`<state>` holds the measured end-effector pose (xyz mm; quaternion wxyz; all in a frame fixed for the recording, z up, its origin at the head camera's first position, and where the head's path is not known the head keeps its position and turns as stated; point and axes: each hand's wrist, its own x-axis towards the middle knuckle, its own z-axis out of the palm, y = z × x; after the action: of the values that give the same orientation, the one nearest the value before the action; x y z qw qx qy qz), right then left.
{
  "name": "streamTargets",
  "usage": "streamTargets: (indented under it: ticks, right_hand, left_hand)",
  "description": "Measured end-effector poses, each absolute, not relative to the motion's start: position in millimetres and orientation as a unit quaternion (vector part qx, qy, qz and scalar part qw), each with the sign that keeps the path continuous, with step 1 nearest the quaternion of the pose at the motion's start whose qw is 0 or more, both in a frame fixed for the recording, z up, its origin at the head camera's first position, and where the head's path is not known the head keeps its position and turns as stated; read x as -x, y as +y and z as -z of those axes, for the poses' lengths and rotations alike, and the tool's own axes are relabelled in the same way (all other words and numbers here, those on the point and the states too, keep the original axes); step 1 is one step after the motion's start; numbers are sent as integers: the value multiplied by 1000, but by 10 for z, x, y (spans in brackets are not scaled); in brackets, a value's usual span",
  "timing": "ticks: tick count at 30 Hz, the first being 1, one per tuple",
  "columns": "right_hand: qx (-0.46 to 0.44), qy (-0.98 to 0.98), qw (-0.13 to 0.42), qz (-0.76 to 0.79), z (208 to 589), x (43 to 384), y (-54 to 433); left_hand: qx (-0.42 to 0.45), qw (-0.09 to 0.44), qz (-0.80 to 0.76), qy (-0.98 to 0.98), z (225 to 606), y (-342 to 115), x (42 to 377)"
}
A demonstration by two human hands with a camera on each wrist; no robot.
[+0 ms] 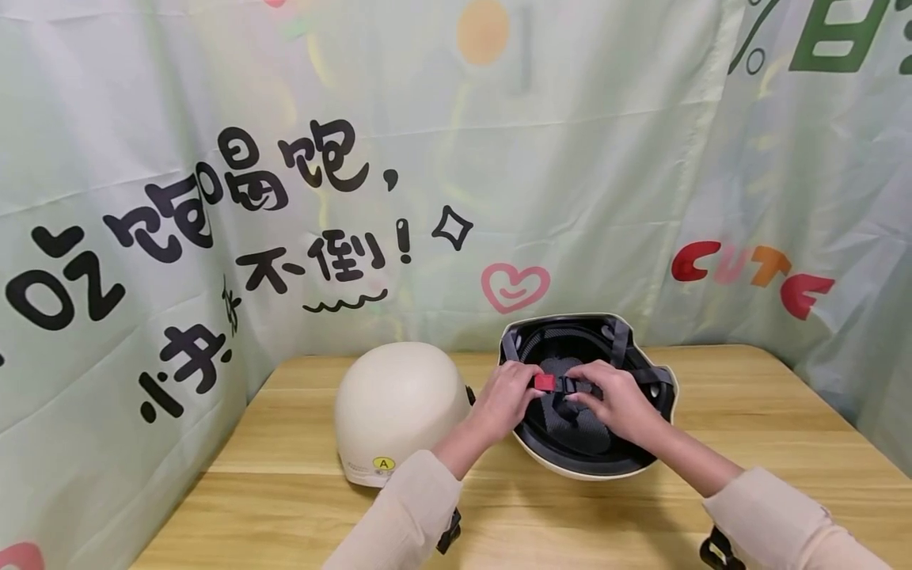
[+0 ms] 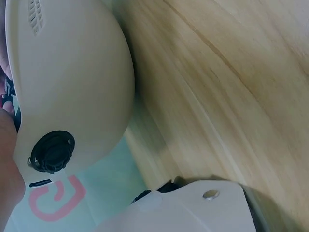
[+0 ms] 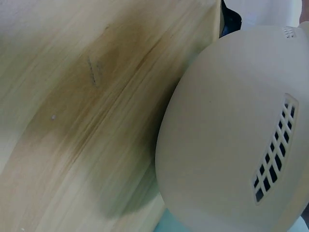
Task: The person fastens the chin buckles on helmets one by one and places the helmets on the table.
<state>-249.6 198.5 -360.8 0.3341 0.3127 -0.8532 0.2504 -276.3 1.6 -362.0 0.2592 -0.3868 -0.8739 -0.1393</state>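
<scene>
A cream helmet [image 1: 580, 423] lies upside down on the table, its black padded inside facing up. Over its opening, my left hand [image 1: 502, 402] pinches the red end of the chin-strap buckle [image 1: 545, 382]. Opposite it, my right hand [image 1: 618, 397] grips the black strap side between thumb and fingers. The two buckle parts meet end to end; whether they are latched I cannot tell. The left wrist view shows the helmet's shell [image 2: 82, 82] with a black round vent, and part of the left hand [image 2: 7, 159] at the edge. The right wrist view shows only shell [image 3: 217, 130], the right hand being hidden.
A second cream helmet [image 1: 399, 404] stands upright to the left, with a round yellow "A" sticker [image 1: 383, 464]. Both rest on a wooden table [image 1: 769, 427]. A pale printed cloth [image 1: 591, 198] hangs behind the table and along its sides.
</scene>
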Motion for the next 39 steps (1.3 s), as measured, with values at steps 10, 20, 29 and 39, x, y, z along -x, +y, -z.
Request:
streamTargets:
  ticks: [10,20,29,39]
  right_hand:
    - [-336,-832,367,-245,3646,2509,1940]
    - [-347,-828,371,-239,3625,2519,1905]
    - [-333,-848,344,-228,3607,2494,1907]
    - [-274,-879,315,-230,3573,2470,1991]
  left_hand:
    - [400,279,136,-863,3622,28,2763]
    - [406,273,146,-860,3632,6,2767]
    - [411,254,203,-852,3662,-38,2771]
    - [409,273,258,-832,3684,-57,2787]
